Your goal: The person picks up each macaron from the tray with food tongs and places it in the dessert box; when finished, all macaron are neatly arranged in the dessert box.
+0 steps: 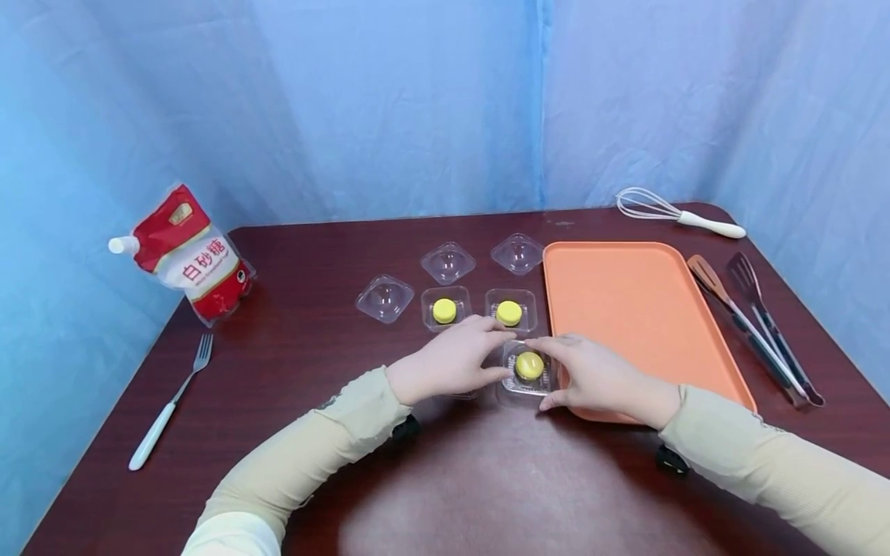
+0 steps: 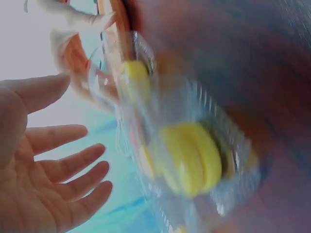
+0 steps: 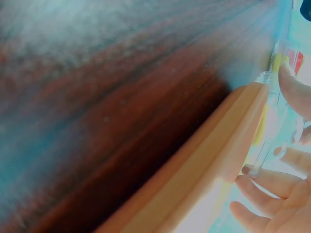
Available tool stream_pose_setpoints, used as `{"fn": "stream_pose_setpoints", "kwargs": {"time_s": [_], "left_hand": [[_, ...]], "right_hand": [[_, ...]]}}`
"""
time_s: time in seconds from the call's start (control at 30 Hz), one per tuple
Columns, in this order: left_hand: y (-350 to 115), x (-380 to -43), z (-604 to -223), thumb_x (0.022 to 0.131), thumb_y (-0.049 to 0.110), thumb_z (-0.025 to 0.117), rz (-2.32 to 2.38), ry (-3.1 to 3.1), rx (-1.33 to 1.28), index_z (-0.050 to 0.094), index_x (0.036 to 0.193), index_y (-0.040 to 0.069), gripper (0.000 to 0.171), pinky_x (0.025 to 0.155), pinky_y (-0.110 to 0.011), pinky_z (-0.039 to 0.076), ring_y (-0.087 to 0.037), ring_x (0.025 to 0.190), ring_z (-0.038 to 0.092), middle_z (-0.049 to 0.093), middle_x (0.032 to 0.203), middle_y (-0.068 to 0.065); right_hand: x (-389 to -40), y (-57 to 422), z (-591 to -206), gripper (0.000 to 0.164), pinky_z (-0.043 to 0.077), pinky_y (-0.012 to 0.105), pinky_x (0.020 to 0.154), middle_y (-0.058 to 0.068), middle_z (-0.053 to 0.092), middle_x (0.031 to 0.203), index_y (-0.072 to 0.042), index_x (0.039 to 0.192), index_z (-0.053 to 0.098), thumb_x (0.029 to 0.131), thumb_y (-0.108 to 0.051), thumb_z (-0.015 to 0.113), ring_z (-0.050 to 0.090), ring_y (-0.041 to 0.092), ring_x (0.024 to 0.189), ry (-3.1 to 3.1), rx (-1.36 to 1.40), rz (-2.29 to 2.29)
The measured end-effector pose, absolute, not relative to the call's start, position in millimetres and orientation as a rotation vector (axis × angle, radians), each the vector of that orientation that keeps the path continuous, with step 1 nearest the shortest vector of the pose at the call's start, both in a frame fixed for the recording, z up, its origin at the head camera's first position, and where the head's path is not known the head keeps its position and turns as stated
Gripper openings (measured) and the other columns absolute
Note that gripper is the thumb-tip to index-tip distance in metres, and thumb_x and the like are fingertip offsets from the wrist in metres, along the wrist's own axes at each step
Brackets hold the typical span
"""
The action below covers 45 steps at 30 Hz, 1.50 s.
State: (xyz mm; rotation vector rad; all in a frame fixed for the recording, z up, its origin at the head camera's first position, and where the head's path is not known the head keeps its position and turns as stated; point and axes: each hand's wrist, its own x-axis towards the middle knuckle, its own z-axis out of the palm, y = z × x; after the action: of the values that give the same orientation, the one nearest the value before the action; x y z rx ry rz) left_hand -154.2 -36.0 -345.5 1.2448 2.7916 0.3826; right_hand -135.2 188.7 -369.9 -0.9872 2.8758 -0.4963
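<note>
A small clear plastic box [image 1: 524, 391] with a yellow macaron [image 1: 530, 366] inside sits beside the tray's left edge. My right hand [image 1: 598, 378] spreads around its right side, index fingertip at the back edge, thumb near the front corner. To its left is my left hand [image 1: 466, 359], fingers apart and holding nothing. Below that hand, another clear box holds a yellow macaron [image 2: 189, 158]; the head view mostly hides it. Two more boxes [image 1: 429, 320] [image 1: 531, 320] with yellow macarons stand just behind. Three clear domed lids [image 1: 385, 298] [image 1: 448, 262] [image 1: 518, 253] lie farther back.
An orange tray [image 1: 626, 309] lies to the right, with tongs [image 1: 751, 332] beyond it and a whisk [image 1: 681, 215] at the back. On the left are a red-and-white sugar pouch [image 1: 198, 259] and a fork [image 1: 170, 405]. A blue curtain [image 1: 389, 108] hangs behind.
</note>
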Motion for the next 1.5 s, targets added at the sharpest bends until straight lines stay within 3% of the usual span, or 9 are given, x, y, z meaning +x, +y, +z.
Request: {"fn": "stream_pose_setpoints", "kwargs": {"time_s": [0.23, 0.43, 0.97, 1.5], "left_hand": [[-63, -166, -336, 0.086, 0.025, 0.069, 0.514, 2.959, 1.273, 0.064, 0.117, 0.003, 0.039, 0.093, -0.036, 0.046, -0.024, 0.105, 0.058, 0.061, 0.115, -0.011], [-86, -179, -331, 0.086, 0.021, 0.068, 0.591, 3.043, 1.163, 0.065, 0.116, 0.004, 0.035, 0.096, -0.038, 0.045, -0.026, 0.11, 0.056, 0.06, 0.119, -0.012], [-151, -207, -350, 0.089, 0.023, 0.065, 0.526, 3.046, 0.703, 0.054, 0.13, 0.001, 0.047, 0.091, -0.042, 0.049, -0.029, 0.107, 0.057, 0.054, 0.124, -0.019], [-175, -219, -365, 0.088, 0.038, 0.065, 0.463, 2.879, 0.636, 0.043, 0.14, 0.004, 0.066, 0.097, -0.047, 0.045, -0.031, 0.113, 0.054, 0.045, 0.135, -0.022]], "right_hand": [[-137, 189, -369, 0.082, 0.047, 0.036, 0.075, 0.004, 0.063, 0.106, -0.01, 0.132, 0.054, 0.064, -0.042, 0.085, 0.054, 0.018, 0.089, 2.863, -0.964, -0.503], [-138, 189, -368, 0.081, 0.045, 0.035, 0.074, 0.001, 0.061, 0.1, -0.012, 0.133, 0.053, 0.064, -0.042, 0.085, 0.052, 0.017, 0.088, 2.857, -0.947, -0.496], [-136, 189, -369, 0.081, 0.048, 0.039, 0.08, 0.003, 0.063, 0.112, -0.012, 0.132, 0.054, 0.064, -0.042, 0.085, 0.055, 0.02, 0.096, 2.861, -0.959, -0.487], [-135, 189, -368, 0.08, 0.049, 0.04, 0.082, 0.003, 0.063, 0.116, -0.012, 0.132, 0.054, 0.064, -0.04, 0.085, 0.056, 0.021, 0.097, 2.846, -0.931, -0.5]]}}
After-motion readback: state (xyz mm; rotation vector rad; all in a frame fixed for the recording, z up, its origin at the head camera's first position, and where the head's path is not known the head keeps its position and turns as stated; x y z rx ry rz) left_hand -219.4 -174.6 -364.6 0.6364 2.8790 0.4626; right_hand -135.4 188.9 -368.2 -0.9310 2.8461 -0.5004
